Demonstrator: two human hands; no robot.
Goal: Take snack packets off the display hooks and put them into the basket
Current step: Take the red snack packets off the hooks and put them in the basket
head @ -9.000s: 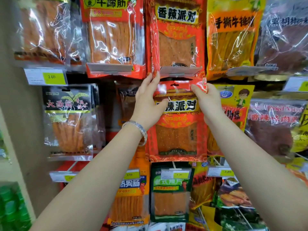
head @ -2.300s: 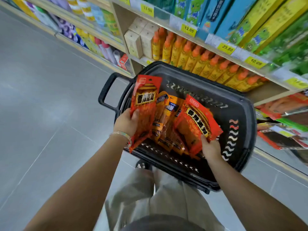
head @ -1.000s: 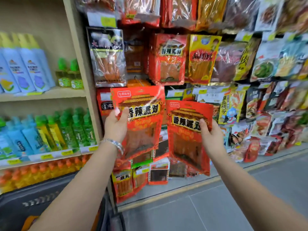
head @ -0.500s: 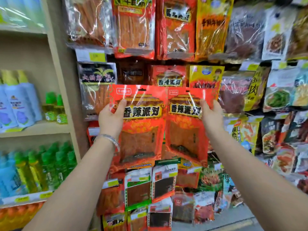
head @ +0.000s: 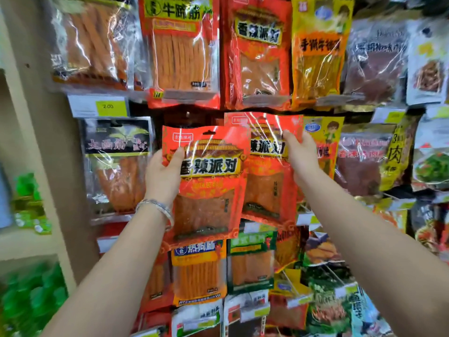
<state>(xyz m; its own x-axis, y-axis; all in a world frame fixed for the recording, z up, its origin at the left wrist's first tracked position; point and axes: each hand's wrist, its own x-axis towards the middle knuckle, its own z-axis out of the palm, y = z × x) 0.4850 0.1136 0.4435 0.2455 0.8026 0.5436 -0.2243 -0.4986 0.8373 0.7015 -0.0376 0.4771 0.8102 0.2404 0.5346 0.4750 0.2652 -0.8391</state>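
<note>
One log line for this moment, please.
left hand: grips left red packet | right hand: grips right red packet | position: both held up before hanging snack packets | basket: not in view

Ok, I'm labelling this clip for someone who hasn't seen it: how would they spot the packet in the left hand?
On the wall of hanging snacks, find the left hand, the wrist with the silver bracelet. It grips a red packet by its left edge. Its twin in the right hand sits higher and partly behind it.
</note>
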